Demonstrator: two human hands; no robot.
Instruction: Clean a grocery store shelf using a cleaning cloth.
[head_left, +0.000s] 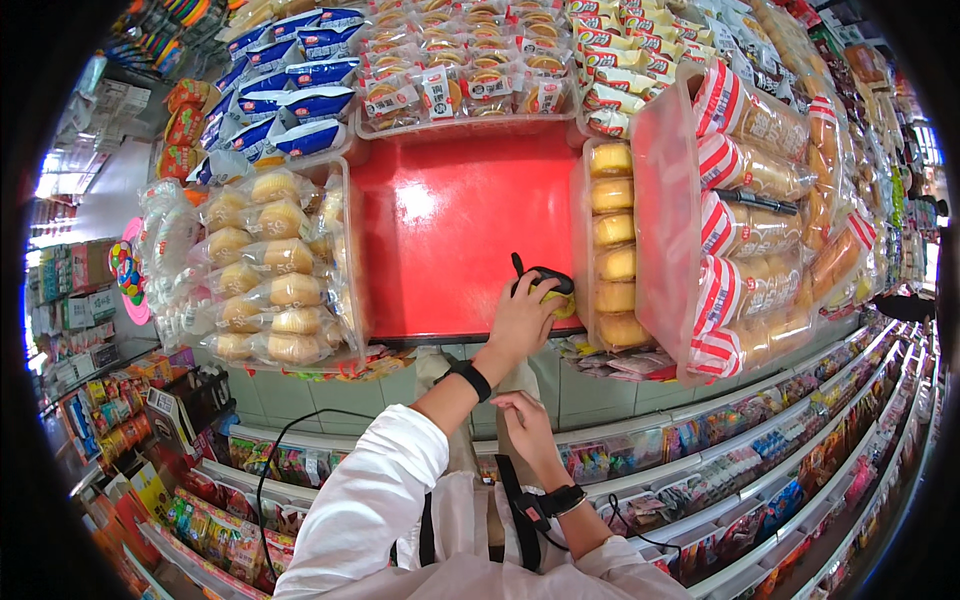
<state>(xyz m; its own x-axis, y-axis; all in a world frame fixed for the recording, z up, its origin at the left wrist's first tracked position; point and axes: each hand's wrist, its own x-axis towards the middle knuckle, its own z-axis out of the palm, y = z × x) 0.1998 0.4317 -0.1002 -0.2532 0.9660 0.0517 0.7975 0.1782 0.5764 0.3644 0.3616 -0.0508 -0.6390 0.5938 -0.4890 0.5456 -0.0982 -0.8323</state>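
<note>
My left hand (523, 311) reaches over the near right part of a glossy red board (450, 225). Its fingers wrap around a small black and yellow-green object (555, 283) with a short black strap. The fingers partly cover this object, and I cannot tell exactly what it is. My right hand (531, 431) hangs in front of my body, below the board's near edge, with loosely bent fingers and nothing in them. To the right of the held object is a clear plastic bin (585, 225) with a row of round yellow cakes (613, 225).
Wrapped cupcakes (281, 255) fill a bin on the left. Behind the board stands a bin of packaged round pastries (487, 82), beside blue packets (292, 82). A tilted bin (664, 225) holds long bread packs (757, 225) with a black pen (757, 201) on them. Snack shelves (720, 442) run behind me.
</note>
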